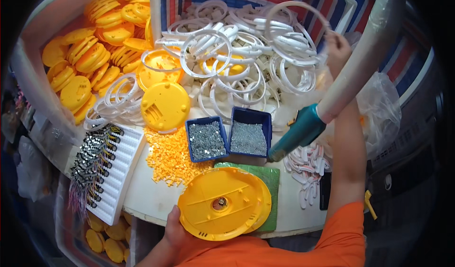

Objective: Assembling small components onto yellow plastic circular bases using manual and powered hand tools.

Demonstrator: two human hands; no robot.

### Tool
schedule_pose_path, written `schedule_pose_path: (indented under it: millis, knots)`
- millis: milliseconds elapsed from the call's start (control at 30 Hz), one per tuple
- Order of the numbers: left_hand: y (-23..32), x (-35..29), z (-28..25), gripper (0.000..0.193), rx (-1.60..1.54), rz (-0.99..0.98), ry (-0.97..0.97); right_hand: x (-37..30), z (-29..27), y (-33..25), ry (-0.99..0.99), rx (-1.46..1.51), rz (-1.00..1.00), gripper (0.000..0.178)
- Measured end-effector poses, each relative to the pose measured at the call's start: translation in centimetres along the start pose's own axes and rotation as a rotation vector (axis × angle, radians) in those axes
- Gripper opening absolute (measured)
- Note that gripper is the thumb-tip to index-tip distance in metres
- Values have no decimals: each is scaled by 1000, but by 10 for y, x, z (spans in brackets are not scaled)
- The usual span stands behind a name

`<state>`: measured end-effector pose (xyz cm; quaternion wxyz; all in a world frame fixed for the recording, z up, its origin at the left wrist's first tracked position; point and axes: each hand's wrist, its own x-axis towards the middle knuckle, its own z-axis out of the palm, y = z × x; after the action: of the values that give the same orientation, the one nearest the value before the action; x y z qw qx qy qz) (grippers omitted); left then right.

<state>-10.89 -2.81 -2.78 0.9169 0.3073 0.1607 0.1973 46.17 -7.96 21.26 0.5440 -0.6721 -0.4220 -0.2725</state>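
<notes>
Yellow disc: the work piece (pixel 204 212), tilted at the near edge of the table, over the green mat (pixel 271 179); a second yellow rim (pixel 265 210) shows behind its right side, perhaps another disc.
Left hand: closed on the disc's lower left edge (pixel 174 229), thumb at the rim; the other fingers are hidden beneath.
Right hand: stretched far forward (pixel 337 49) beyond the pale tube, fingers drawn together on the edge of a ring; their exact grip is too small to tell.
Pale ring: raised above the heap (pixel 294 3), its near part at the right fingers.
Ring heap: white rings (pixel 284 42) lying loosely over one another at the back.
Step in hand: apparently picking out one ring while the left hand keeps the disc ready.
Next move: seems to call for lifting the ring clear without dragging its neighbours, and keeping it off the teal tool (pixel 298 129).
Blue bins: two, side by side (pixel 189 144) (pixel 251 115), holding small metal pieces, just beyond the disc.
</notes>
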Motion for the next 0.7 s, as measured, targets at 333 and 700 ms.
schedule_pose_path:
  millis: [333, 700]
  knots:
    - [24, 25, -3, 65, -65, -33, 79, -244, -184, -72, 406, -373, 124, 37]
    - [14, 41, 2, 66, -102, -112, -86, -331, -34, -190, -490, -89, 159, 19]
